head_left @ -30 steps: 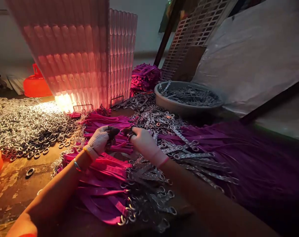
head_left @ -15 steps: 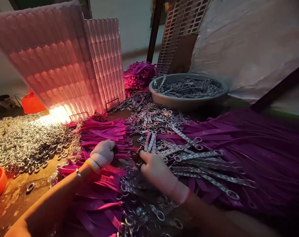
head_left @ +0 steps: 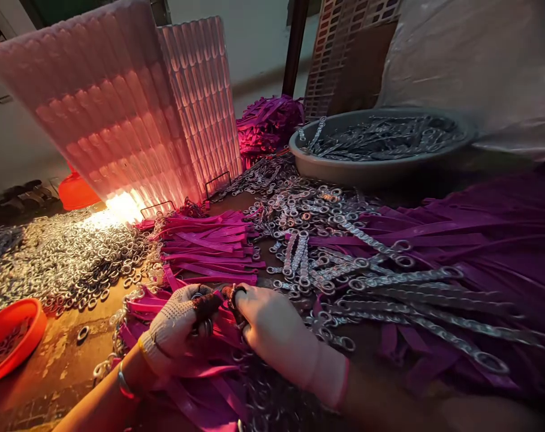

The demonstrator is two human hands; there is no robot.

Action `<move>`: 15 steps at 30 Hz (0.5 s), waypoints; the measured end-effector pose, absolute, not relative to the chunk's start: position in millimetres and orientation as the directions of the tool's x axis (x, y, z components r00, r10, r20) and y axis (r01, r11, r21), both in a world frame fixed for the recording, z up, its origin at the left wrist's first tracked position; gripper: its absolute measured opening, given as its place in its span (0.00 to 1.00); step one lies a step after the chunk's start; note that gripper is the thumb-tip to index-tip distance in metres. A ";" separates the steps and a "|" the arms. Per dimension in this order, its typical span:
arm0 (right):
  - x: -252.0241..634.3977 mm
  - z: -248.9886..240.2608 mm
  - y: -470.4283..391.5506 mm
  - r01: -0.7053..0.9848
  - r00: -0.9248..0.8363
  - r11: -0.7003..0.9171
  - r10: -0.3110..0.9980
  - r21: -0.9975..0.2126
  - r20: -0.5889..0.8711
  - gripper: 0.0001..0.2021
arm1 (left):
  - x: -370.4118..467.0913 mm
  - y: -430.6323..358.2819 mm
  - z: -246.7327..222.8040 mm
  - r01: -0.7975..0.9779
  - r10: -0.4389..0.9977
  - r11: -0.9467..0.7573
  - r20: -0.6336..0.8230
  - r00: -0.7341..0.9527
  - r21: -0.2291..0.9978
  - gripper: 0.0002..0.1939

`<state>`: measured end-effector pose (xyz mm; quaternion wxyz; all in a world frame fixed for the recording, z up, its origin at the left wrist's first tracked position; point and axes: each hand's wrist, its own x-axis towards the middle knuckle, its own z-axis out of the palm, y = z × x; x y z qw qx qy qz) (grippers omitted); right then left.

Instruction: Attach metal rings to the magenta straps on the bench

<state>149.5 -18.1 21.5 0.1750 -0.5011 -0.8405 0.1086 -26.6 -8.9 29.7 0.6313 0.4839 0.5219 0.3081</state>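
My left hand point(head_left: 182, 321), in a dotted knit glove with a dark fingertip, is closed around some metal rings. Beside it on the right, my right hand point(head_left: 272, 330), in a pale glove, pinches something dark and small at its fingertips. The fingertips of both hands nearly meet. Magenta strips point(head_left: 209, 246) with rings at their ends lie beyond and beneath the hands. To the right of my right hand are braided silver chain strips point(head_left: 402, 279) with end rings.
Loose metal rings point(head_left: 74, 258) are heaped at the left, near an orange bowl point(head_left: 41, 324). A grey basin point(head_left: 344, 171) of chain strips stands at the back right. Pink ribbed panels point(head_left: 119, 102) lean behind a bright light. More magenta strips point(head_left: 501, 240) cover the right.
Both hands have come closer together and lower over the magenta strips. Rings now show in my left hand. The view has shifted, and more of the orange bowl shows.
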 end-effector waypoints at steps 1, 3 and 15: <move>147.8 20.2 -19.3 0.813 -0.447 0.492 0.870 -0.311 0.208 0.12 | -27.6 -9.7 29.2 0.138 0.900 0.313 -0.340 0.272 0.940 0.20; 145.1 16.3 -21.5 0.818 -0.472 0.536 0.833 -0.210 0.288 0.10 | -29.6 -10.8 29.6 0.175 0.910 0.263 -0.304 0.281 0.949 0.19; 152.8 3.3 -19.0 0.811 -0.433 0.539 0.815 -0.228 0.386 0.16 | -24.8 -13.3 18.9 0.394 0.935 -0.085 -0.063 0.350 0.915 0.05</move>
